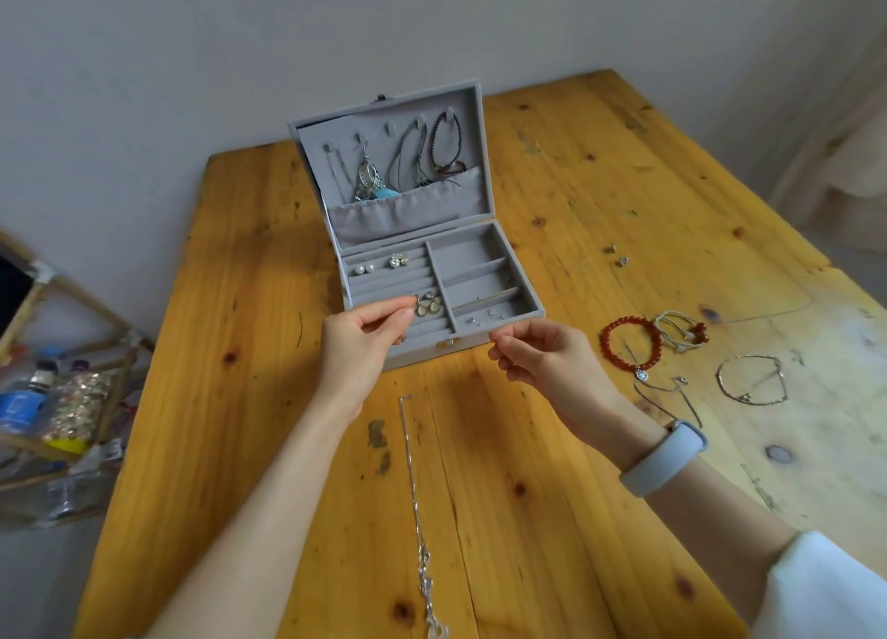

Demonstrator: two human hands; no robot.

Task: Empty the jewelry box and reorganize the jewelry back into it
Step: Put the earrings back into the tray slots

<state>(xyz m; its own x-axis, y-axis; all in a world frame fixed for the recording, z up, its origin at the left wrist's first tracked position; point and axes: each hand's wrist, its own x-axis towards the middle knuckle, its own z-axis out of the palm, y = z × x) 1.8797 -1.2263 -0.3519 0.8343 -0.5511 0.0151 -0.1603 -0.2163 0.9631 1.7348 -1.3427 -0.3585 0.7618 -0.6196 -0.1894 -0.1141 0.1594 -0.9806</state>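
I note the jewelry box (pixel 422 273) open on the table (pixel 552 446), lid up for access. Left hand (pixel 365 341) pinches drop earrings (pixel 427 305) over its ring rolls; right hand (pixel 542 355), at its front edge, curled, contents unclear. Red bracelet (pixel 629 345) waits right of box.

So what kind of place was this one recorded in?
Probably a room in a home, not a shop or workshop: a worn wooden table pushed against a plain wall, a personal jewelry box on it, and a shelf of bottles beside it.
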